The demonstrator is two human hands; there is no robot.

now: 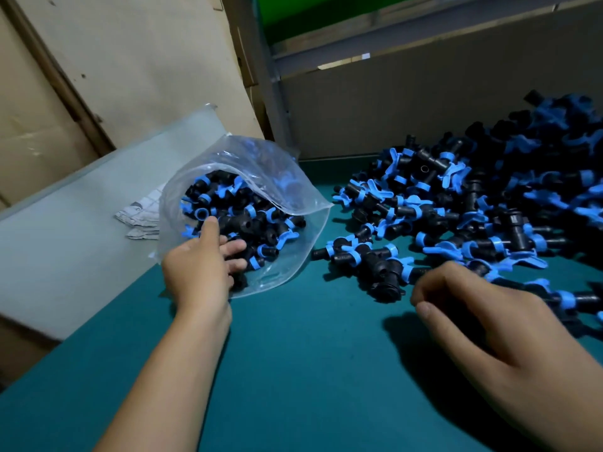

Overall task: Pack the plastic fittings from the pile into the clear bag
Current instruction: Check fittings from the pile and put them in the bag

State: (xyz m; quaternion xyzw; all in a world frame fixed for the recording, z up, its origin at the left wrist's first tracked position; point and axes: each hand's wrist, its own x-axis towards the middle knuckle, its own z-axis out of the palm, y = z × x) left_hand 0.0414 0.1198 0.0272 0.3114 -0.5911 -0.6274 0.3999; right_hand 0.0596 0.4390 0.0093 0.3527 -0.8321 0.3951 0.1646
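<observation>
Teal table between bag, pile

The fittings in the pile look like hard moulded plastic — matt black bodies with smoother, brighter blue collars and wing tabs. The clear bag is thin, glossy plastic film, creased and catching light along its folds. The table top is a smooth, matt teal sheet. Behind stand boards of brown cardboard, dull and fibrous — and a frosted, translucent plastic sheet lies at the left, with crumpled printed paper on it
</observation>
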